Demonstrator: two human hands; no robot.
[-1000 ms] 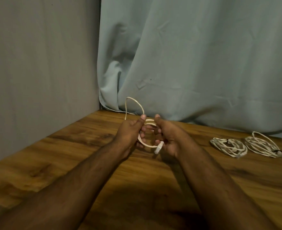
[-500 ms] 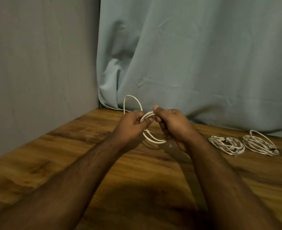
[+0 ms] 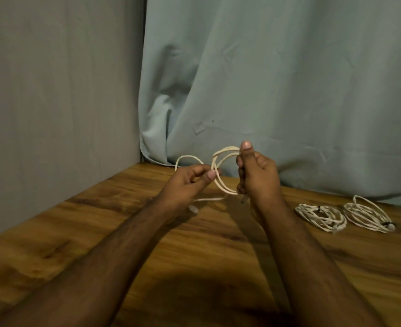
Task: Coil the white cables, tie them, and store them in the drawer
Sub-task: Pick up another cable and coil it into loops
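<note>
A white cable (image 3: 220,182) is looped between my two hands above the wooden table (image 3: 100,232). My right hand (image 3: 257,175) grips the small coil, thumb up on top of its loops. My left hand (image 3: 190,185) pinches a strand at the coil's left side, and a loose loop arches up behind it. One plug end hangs below my left hand, near the table. Two coiled, tied white cables (image 3: 321,215) (image 3: 368,214) lie side by side on the table to the right. No drawer is in view.
A pale blue curtain (image 3: 277,90) hangs along the table's back edge. A grey wall (image 3: 60,102) bounds the left side. Both forearms stretch over the middle of the table.
My hands have moved apart; the right hand lifted with the coil, widening its loops. The plug end now hangs under my left hand.
</note>
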